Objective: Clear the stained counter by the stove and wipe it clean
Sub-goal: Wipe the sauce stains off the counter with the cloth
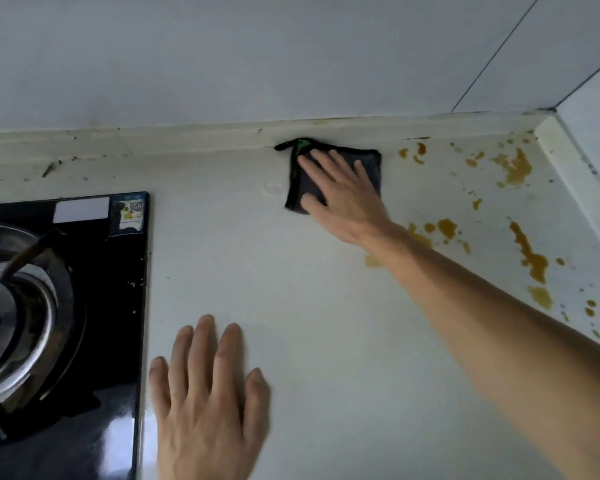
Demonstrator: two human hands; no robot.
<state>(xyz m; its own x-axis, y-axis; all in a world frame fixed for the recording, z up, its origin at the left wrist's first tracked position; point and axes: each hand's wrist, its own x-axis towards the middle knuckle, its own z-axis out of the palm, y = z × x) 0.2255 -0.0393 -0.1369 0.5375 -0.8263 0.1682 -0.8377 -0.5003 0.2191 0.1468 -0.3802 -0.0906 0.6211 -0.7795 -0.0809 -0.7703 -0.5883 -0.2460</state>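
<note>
Right hand [340,188] pressed flat, fingers straight, on a soft, light dark cleaning cloth [373,168] at the far edge of the desk [326,323], orange stains [530,254] to its right, left hand [205,386] spread open near the gas stove [59,306]; no containers visible.
</note>
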